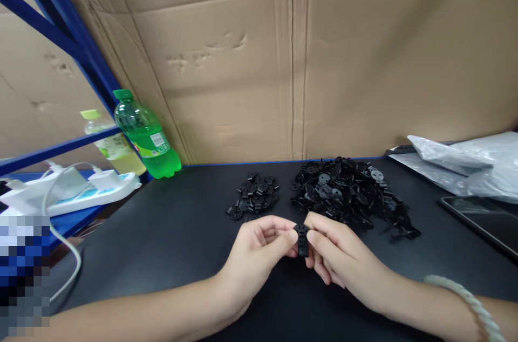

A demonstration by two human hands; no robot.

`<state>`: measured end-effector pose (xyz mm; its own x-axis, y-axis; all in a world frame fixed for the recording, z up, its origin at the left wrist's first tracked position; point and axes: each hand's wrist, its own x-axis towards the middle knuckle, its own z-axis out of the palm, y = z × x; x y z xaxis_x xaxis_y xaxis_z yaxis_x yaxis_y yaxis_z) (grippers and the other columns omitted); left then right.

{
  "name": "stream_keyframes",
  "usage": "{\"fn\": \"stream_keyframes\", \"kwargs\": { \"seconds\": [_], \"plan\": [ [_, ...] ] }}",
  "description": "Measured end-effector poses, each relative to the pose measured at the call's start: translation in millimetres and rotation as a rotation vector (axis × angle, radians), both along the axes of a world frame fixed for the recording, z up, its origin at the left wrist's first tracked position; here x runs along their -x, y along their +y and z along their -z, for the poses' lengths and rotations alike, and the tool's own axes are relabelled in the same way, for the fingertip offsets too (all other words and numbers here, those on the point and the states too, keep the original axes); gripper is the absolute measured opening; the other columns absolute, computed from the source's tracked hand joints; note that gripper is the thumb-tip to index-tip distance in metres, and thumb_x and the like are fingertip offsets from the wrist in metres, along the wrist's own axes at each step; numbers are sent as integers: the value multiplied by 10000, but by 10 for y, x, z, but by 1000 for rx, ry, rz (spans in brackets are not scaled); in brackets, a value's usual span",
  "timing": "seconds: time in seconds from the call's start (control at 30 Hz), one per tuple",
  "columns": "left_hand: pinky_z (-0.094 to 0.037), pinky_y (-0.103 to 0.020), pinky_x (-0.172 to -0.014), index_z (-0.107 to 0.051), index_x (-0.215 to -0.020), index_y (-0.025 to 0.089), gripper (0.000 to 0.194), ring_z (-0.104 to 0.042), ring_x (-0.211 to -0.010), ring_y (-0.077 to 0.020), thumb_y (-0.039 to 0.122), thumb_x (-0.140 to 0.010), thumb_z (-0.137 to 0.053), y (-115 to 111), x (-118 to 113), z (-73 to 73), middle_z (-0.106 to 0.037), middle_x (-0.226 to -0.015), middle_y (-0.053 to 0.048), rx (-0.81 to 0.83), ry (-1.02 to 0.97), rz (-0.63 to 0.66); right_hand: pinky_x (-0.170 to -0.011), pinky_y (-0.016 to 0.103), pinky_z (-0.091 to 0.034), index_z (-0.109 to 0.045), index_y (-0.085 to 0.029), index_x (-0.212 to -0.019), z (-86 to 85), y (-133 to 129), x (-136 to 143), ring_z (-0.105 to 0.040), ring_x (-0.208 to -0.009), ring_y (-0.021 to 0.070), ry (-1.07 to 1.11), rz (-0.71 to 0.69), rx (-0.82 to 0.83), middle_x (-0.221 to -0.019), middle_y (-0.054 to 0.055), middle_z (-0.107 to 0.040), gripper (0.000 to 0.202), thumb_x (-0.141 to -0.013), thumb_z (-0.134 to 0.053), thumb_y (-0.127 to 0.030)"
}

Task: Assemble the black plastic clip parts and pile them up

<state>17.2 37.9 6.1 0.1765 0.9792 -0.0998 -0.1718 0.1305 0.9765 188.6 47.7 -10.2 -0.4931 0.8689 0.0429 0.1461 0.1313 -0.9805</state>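
Between my two hands is a small black plastic part [302,240] with a round, holed head and a short stem pointing down. My left hand [259,250] pinches its left side with thumb and fingertips. From the right, my right hand [343,253] grips the same part with thumb and forefinger, the other fingers curled below. Just beyond my hands lies a small pile of similar black parts [257,193]. A larger heap of black plastic pieces [343,191], many with round holed discs, spreads to its right.
A phone [481,218] and grey plastic bags [465,164] lie at the right. Left stand a green soda bottle [148,137], a paler bottle [115,145] and a white power strip [105,196] with a cable. A cardboard wall [226,72] closes off the back of the black table [162,245].
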Motion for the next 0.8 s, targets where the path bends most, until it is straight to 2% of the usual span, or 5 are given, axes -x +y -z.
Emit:
{"fn": "stream_keyframes", "kwargs": {
  "seconds": [0.3, 0.43, 0.53, 0.6, 0.8],
  "plan": [
    [-505, -239, -680, -718, -841, 118, 240, -607, -650, -114, 314, -729, -802, -48, 31, 35, -683, -699, -4, -45, 60, 12, -375, 167, -282, -435, -220, -767, -5, -18, -8, -418, -441, 60, -5, -20, 13, -648, -43, -545, 286, -1000, -386, -377],
    [-515, -243, -659, -697, -795, 135, 158, -625, -640, -130, 276, -748, -748, -43, 99, -55, -672, -662, 1, -169, 194, 19, -394, 161, -322, -457, -215, -802, -2, -23, -11, -440, -482, 72, -45, -40, 11, -673, -38, -541, 257, -979, -434, -400],
    [-533, -277, -672, -706, -837, 154, 156, -673, -737, -184, 299, -800, -662, 116, 241, -182, -724, -788, -44, -414, 457, -78, -398, 160, -344, -507, -203, -876, 22, -21, -18, -454, -503, 81, -15, -38, 81, -698, -39, -516, 228, -973, -416, -387],
    [-522, -306, -780, -729, -851, 169, 148, -671, -901, -221, 290, -794, -668, 294, 363, -251, -739, -955, -69, -485, 547, -171, -399, 162, -335, -533, -194, -896, 33, -19, -22, -453, -508, 83, -17, -37, 114, -702, -36, -507, 208, -960, -419, -356],
    [-500, -379, -772, -783, -825, 188, 111, -681, -824, -265, 236, -767, -702, 701, 588, -199, -792, -837, -64, -535, 801, -250, -431, 189, -302, -560, -175, -802, 9, -32, -21, -447, -528, 93, -105, -90, 39, -687, -13, -528, 205, -912, -452, -309]
  ]
}}
